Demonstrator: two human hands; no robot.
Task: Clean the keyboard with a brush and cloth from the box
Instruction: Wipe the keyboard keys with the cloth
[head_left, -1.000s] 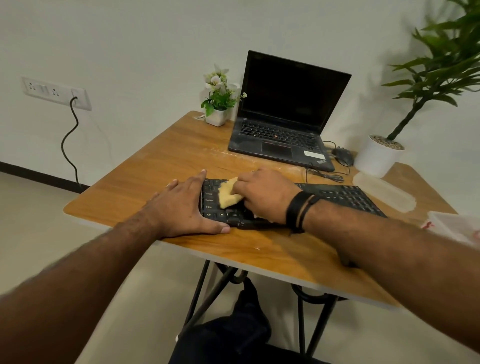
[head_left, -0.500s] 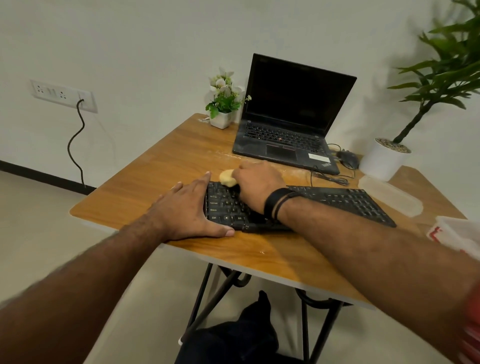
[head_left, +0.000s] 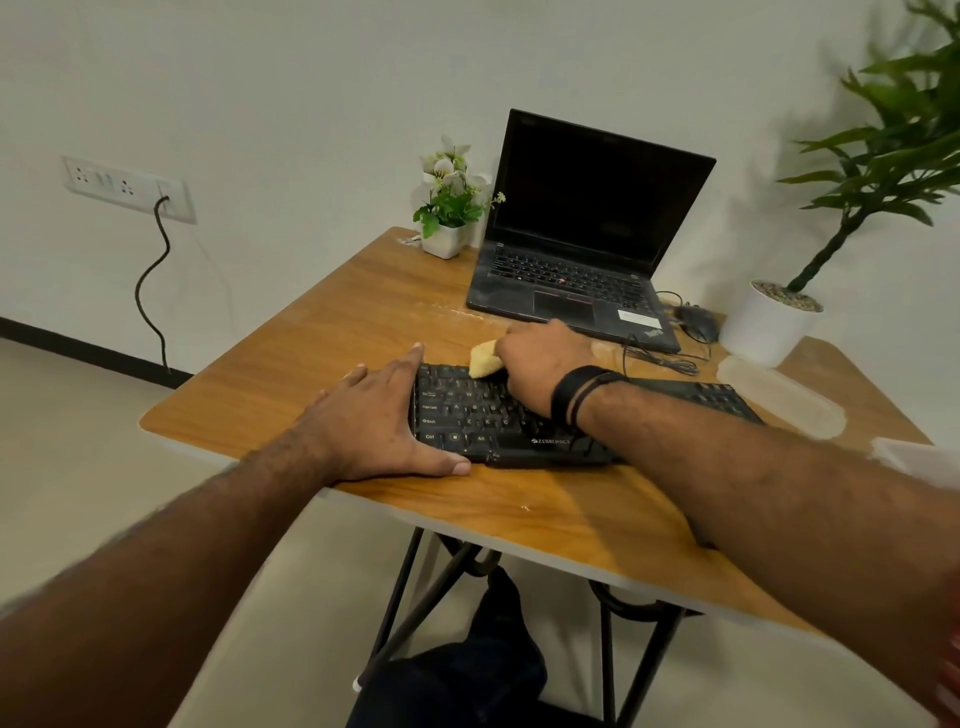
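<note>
wiping dusty black keyboard (head_left: 498, 415)

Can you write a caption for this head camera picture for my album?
Right hand wipes the black keyboard with a yellow cloth while the left hand steadies it.

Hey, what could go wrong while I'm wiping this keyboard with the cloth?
The right hand rubs the yellow cloth at the keyboard's far edge, close to the laptop; a long stroke might bump it. The left hand braces only one end, so the keyboard could pivot toward the cables.
</note>
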